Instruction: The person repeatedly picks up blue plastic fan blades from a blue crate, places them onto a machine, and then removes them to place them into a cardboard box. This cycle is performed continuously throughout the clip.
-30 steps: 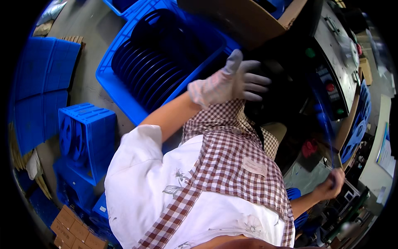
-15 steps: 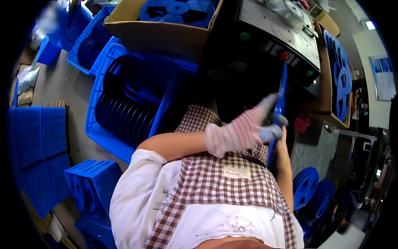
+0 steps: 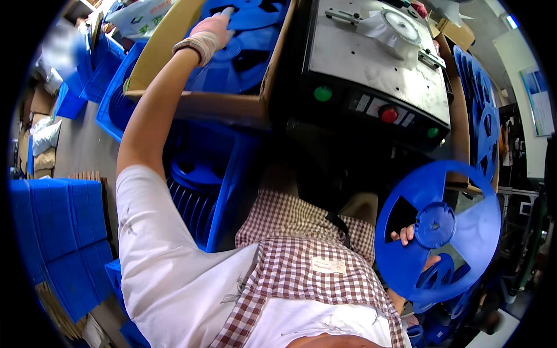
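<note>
My right hand [image 3: 404,235] holds a large blue plastic reel [image 3: 436,225] at my right side. Its bare fingers show through one of the reel's cutouts, and the rest of the hand is mostly behind the disc. Far forward on the left, my left hand [image 3: 214,32], in a striped glove, reaches into a cardboard box [image 3: 223,108]. Its fingers are stretched out and apart over the blue reels [image 3: 255,43] lying in the box. Whether they grip a rim is hard to see.
A metal-topped machine [image 3: 371,64] with a red button [image 3: 388,114] stands ahead. Below the cardboard box is a blue crate [image 3: 223,214] of dark discs. Another box of blue reels [image 3: 478,110] stands at the right. Blue bins [image 3: 64,232] are stacked at the left.
My left hand has left the reel at my right and reached forward to the cardboard box. The held reel has turned from edge-on to face-on and moved right.
</note>
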